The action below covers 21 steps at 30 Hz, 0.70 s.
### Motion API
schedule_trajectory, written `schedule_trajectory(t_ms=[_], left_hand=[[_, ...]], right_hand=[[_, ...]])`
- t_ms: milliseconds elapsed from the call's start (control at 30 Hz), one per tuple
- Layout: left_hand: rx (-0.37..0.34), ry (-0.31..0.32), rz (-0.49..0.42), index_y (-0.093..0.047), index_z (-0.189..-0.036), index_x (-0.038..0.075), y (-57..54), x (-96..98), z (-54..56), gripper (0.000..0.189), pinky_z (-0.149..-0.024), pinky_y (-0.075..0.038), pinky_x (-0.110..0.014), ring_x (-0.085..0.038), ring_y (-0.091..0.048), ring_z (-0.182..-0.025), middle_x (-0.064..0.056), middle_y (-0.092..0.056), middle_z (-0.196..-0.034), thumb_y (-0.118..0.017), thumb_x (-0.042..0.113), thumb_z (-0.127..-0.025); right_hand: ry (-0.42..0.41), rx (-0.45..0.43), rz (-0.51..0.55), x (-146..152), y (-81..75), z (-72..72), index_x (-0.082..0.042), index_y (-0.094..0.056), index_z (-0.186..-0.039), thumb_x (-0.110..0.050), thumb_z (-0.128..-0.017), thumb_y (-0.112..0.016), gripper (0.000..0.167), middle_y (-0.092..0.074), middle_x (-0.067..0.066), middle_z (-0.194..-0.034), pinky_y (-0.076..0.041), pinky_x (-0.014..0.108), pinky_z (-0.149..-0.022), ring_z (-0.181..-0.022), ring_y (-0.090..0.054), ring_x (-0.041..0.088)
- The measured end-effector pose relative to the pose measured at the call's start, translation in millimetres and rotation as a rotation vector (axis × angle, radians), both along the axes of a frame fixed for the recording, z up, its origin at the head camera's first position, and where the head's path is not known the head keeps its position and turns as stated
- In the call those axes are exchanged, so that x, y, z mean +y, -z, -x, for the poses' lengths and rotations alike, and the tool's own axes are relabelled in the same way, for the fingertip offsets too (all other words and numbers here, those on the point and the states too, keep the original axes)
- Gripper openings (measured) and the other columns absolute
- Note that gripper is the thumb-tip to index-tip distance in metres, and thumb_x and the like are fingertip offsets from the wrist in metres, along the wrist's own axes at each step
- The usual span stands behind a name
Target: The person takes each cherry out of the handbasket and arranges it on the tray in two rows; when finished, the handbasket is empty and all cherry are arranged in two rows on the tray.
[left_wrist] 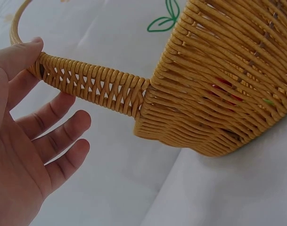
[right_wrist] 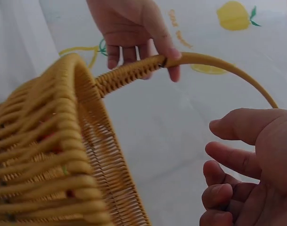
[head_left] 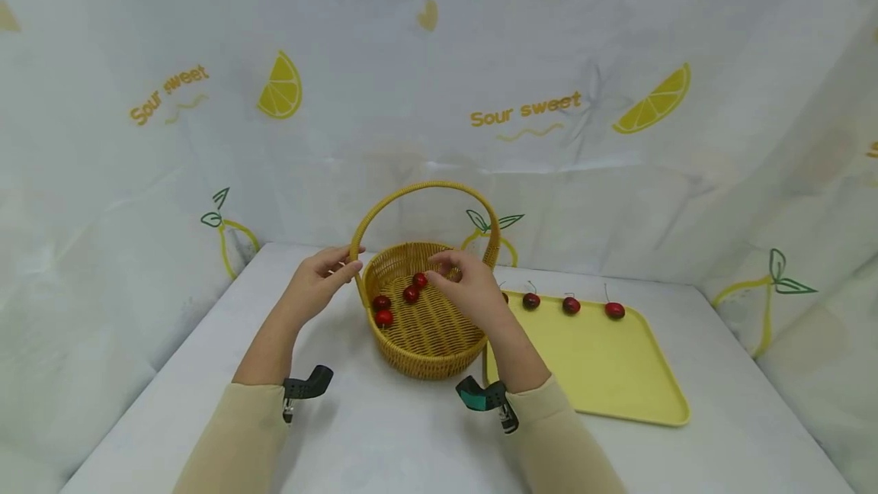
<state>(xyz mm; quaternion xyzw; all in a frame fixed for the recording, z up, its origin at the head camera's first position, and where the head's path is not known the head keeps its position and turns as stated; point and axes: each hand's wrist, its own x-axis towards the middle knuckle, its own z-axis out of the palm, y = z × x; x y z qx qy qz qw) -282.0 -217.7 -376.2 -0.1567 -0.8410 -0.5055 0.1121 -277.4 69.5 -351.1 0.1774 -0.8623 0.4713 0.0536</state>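
Note:
A yellow woven basket (head_left: 428, 367) with a tall arched handle (left_wrist: 94, 84) stands on the table. My left hand (head_left: 317, 282) pinches the left side of that handle between thumb and index finger, its other fingers spread loosely below, as the left wrist view shows. Several red cherries (head_left: 383, 319) lie on the basket's floor, toward its left and back. Over the basket's right side hovers my right hand (head_left: 469, 288), fingers loosely bent. In the right wrist view this right hand (right_wrist: 247, 169) has a gap between thumb and fingers, with nothing held there.
Right of the basket lies a yellow tray (head_left: 597, 372), partly behind my right forearm. Along its back edge sit several dark red cherries (head_left: 571, 305) with stems. White cloth (head_left: 384, 113) printed with lemons hangs behind and beside the white table (head_left: 384, 441).

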Motion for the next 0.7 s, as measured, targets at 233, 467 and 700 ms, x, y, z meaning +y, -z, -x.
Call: schedule_trajectory(t_ms=[233, 467, 700], left_hand=[[-0.006, 0.008, -0.004, -0.068, -0.136, 0.013, -0.7, 2.0, 0.1, 0.038, -0.084, -0.050, -0.042, -0.025, -0.063, -0.094, -0.009, -0.065, -0.112, -0.066, 0.031, -0.103], [-0.003, 0.014, -0.012, -0.068, -0.137, 0.012, -0.4, 1.1, 1.5, 0.038, -0.085, -0.050, -0.043, -0.026, -0.064, -0.095, -0.009, -0.066, -0.112, -0.065, 0.031, -0.103], [-0.024, -0.012, -0.018, -0.069, -0.135, 0.014, 0.2, 1.9, -1.6, 0.037, -0.084, -0.047, -0.042, -0.026, -0.061, -0.093, -0.008, -0.065, -0.110, -0.065, 0.033, -0.103]], right_hand=[[-0.143, -0.072, -0.144, -25.1, 24.5, 0.1, -0.013, -0.073, -0.120, -0.027, -0.098, -0.072, 0.026, -0.061, 0.000, -0.100, -0.047, 0.034, -0.071, -0.086, -0.053, 0.020], [-0.242, -0.150, -0.320, -44.8, 40.0, 7.3, -0.009, -0.070, -0.131, -0.025, -0.098, -0.072, 0.037, -0.063, 0.000, -0.098, -0.049, 0.032, -0.069, -0.084, -0.056, 0.019], [-0.280, -0.211, -0.569, -66.4, 40.9, 9.4, -0.007, -0.064, -0.138, -0.019, -0.099, -0.070, 0.041, -0.069, 0.007, -0.126, -0.054, 0.039, -0.093, -0.101, -0.064, 0.018]])
